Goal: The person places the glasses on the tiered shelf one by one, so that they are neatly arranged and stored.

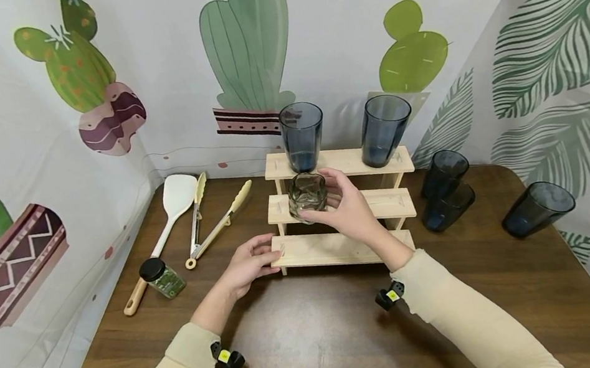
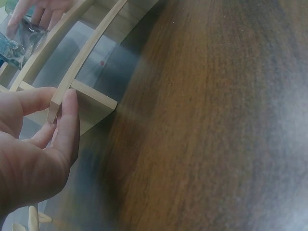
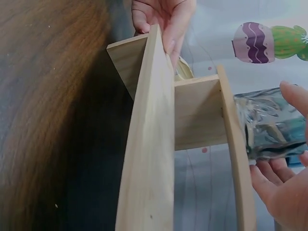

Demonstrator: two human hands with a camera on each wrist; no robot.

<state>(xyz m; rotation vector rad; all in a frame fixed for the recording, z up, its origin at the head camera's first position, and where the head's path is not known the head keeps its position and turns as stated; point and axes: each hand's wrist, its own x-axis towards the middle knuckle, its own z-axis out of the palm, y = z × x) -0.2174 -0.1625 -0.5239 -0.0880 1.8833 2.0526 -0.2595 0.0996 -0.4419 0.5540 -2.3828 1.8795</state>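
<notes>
A three-step wooden rack stands on the brown table. My left hand grips the left end of its lowest shelf, thumb above and fingers beneath, as the left wrist view also shows. My right hand holds a short clear wavy glass at the left part of the middle shelf, thumb in front and fingers round the far side. In the right wrist view the glass sits right at the shelf edge. On the top shelf stand two tall blue glasses, one at left and one at right.
Right of the rack are dark blue glasses: one behind, one in front of it, another farther right. At left lie a white spatula, tongs and a black-lidded herb jar. A patterned cloth hangs behind.
</notes>
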